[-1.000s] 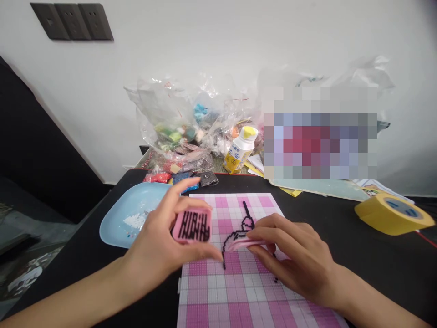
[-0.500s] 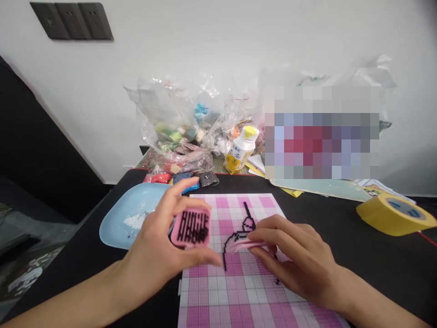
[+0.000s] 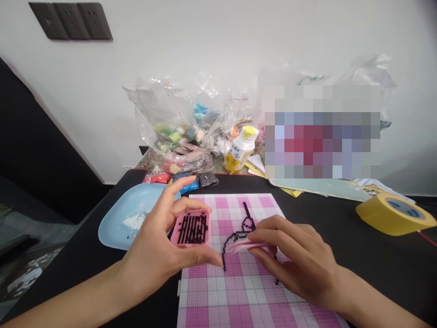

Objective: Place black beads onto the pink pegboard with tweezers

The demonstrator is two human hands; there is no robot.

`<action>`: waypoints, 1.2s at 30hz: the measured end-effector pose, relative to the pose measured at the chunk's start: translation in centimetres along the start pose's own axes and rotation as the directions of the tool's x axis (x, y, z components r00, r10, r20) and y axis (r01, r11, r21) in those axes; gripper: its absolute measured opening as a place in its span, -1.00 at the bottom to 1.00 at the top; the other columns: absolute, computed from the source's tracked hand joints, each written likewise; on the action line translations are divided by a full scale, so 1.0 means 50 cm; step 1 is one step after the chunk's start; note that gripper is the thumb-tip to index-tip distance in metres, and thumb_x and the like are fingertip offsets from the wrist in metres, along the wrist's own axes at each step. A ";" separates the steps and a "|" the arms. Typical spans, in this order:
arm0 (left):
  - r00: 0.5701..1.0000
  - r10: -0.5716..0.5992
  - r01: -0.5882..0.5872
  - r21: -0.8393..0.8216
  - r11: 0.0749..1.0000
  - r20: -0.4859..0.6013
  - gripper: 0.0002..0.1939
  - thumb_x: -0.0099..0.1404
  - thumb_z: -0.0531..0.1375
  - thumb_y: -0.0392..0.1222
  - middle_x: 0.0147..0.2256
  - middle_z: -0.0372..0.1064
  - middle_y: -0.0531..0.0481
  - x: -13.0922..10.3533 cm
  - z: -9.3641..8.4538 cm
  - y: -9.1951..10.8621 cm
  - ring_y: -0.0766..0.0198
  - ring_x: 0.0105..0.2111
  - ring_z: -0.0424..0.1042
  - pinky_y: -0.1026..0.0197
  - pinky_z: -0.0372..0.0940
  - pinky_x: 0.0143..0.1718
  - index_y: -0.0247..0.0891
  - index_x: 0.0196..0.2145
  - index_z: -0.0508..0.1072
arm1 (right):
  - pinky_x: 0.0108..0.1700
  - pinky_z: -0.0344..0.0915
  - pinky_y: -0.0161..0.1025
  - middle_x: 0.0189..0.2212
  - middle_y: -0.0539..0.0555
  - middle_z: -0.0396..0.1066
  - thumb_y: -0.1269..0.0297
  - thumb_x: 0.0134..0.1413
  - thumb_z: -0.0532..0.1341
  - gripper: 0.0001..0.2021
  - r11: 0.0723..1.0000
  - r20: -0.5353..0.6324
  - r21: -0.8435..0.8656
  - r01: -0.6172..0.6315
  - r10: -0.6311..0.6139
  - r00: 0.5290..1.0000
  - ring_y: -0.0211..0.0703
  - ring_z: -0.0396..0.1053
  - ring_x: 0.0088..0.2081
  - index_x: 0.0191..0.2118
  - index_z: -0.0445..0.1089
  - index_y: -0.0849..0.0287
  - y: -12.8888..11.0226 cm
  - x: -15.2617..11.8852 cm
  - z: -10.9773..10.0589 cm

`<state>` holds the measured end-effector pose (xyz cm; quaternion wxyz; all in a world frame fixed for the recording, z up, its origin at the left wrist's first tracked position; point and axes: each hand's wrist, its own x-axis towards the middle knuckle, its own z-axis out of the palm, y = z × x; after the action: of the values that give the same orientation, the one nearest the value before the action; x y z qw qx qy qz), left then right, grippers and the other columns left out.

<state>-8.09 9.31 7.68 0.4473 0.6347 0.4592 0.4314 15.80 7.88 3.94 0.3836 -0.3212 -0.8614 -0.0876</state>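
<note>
Left hand (image 3: 170, 228): fingers and thumb curved around a small pink tray (image 3: 191, 228), gripping it by its edges. In the tray, black beads (image 3: 194, 230), mostly lined up in rows.

Right hand (image 3: 297, 255): fingers and thumb pinched on a thin pink item (image 3: 244, 246), its exact form unclear, held just over the pegboard (image 3: 205, 291). The hands are apart from each other, the pink tray on the inner side of the left one.

Pegboard, pink and white checks: below and between both hands, bearing a black bead outline (image 3: 224, 255). The right hand covers part of this outline; some black dots show beneath it.

Blue dish (image 3: 112, 221): left of the left hand, partly hidden by it, holding small white pieces and a few coloured ones.

Beyond the hands: small packets in red (image 3: 159, 177), blue (image 3: 187, 184) and black (image 3: 208, 179); behind them, a heap of clear plastic bags (image 3: 164, 109) with coloured contents. A white and yellow bottle (image 3: 241, 150), tilted, beside the bags. Farther right, a pixelated patch, contents unreadable.

Yellow tape roll (image 3: 382, 216): right of the right hand, on the black bench (image 3: 375, 264).
</note>
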 end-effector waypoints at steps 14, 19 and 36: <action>0.995 0.092 -0.092 0.002 0.996 -0.024 -0.06 -0.10 0.53 -0.10 -0.17 0.45 0.03 -0.001 0.004 -0.005 0.18 -0.27 0.48 0.20 0.44 -0.26 0.03 0.16 0.18 | -0.46 0.29 -0.42 -0.38 0.01 0.44 0.36 0.31 0.11 -0.92 1.000 0.003 0.005 0.006 -0.006 1.000 -0.38 0.38 -0.47 -0.19 0.34 0.19 0.000 -0.001 -0.001; 0.998 0.063 -0.064 -0.052 0.997 -0.024 -0.02 -0.15 0.55 -0.08 -0.20 0.47 0.05 -0.001 0.002 -0.003 0.17 -0.23 0.48 0.27 0.41 -0.28 0.05 0.17 0.18 | -0.46 0.28 -0.42 -0.38 0.00 0.44 0.37 0.30 0.11 -0.92 1.000 0.006 0.002 0.004 -0.004 1.000 -0.37 0.39 -0.46 -0.19 0.35 0.19 0.000 -0.001 0.000; 0.988 0.142 -0.142 0.001 0.990 -0.057 0.01 -0.15 0.55 -0.06 -0.17 0.46 0.08 0.000 -0.001 -0.010 0.22 -0.22 0.46 0.30 0.41 -0.25 0.09 0.18 0.14 | -0.45 0.28 -0.41 -0.37 0.01 0.43 0.36 0.32 0.11 -0.91 1.000 0.024 0.015 0.003 -0.004 1.000 -0.37 0.38 -0.43 -0.18 0.35 0.19 0.001 -0.004 0.002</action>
<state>-8.21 9.39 7.21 0.4034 0.6526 0.4247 0.4807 15.85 7.88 3.71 0.3754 -0.3177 -0.8672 -0.0779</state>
